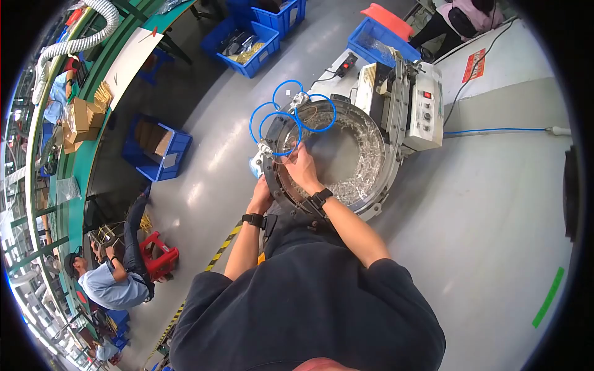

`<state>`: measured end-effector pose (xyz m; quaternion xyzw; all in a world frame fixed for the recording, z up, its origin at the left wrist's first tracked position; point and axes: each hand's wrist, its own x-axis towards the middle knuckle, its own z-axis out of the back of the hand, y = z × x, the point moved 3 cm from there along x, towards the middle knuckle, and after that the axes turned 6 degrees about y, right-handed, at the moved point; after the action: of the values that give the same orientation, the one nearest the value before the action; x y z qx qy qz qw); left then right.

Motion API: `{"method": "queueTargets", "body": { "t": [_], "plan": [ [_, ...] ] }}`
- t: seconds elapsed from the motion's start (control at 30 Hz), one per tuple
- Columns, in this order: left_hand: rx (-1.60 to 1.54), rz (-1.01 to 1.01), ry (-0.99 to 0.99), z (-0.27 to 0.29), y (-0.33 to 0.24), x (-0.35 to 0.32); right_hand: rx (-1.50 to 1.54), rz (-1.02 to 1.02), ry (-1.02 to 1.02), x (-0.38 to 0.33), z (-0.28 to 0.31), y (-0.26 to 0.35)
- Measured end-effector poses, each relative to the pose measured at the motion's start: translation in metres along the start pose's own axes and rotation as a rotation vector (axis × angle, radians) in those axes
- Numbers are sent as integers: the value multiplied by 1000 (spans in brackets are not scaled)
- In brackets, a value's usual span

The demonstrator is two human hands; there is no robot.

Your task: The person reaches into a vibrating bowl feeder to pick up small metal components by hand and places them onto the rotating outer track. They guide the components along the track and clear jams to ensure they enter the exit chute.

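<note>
A round vibratory feeder bowl point(388, 166) with a dark metal rim stands in front of me. Many small silvery metal parts point(369, 157) lie along its inside wall, mostly on the right and near sides. My right hand point(301, 168) reaches over the near rim to the left inner side, fingers drawn together; what they hold, if anything, I cannot make out. Outside the left rim is my left hand point(261, 193), its fingertips hidden against the bowl's side. Looped blue air tubes point(301, 128) rise over the left rim from metal fittings point(300, 99), close above my right hand.
A control box point(426, 111) with a red switch adjoins the feeder's right side. Blue crates point(158, 148) stand on the floor to the left and beyond. A seated co-worker point(117, 284) is at the left by a green workbench point(93, 154). A blue hose point(495, 130) runs right.
</note>
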<state>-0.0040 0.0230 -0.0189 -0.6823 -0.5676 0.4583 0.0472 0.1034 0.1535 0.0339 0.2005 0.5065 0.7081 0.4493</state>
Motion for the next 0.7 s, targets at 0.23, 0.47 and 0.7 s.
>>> {"method": "queueTargets", "body": {
  "t": [0.23,0.47,0.7],
  "plan": [
    [-26,-1,-84,-19,-8,-6,91,-5,-47,11,0,5],
    [-25,6,-22,-14,-3,-18,134,-59,30,1,8,-6],
    [-14,40,11,-8,2,-26,16,-64,9,-23,19,7]
  ]
}}
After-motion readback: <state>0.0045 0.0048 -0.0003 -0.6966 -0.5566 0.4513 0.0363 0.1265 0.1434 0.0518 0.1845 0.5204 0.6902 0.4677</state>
